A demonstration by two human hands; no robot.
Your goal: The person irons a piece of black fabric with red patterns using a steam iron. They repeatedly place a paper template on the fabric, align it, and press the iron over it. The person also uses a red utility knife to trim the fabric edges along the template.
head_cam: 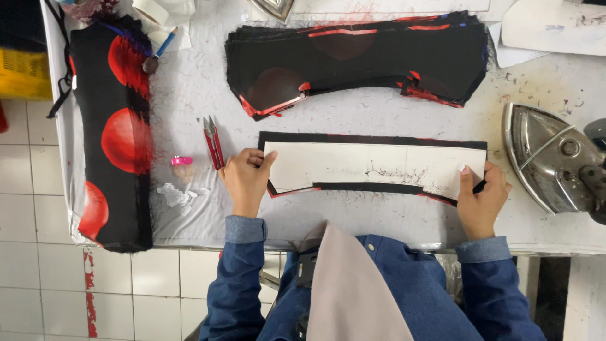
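Both blue denim sleeves reach over the near edge of the white worktop (353,120). Left hand (245,180) pinches the left end of a long pale card pattern (372,167), fingers closed on its corner; right hand (483,199) grips the right end the same way. This pattern lies flat on a black fabric piece (372,140) near the front edge. Red snips (213,142) lie just left of the left hand, a stack of cut black-and-red pieces (360,60) sits farther back, and an iron (555,161) rests at right.
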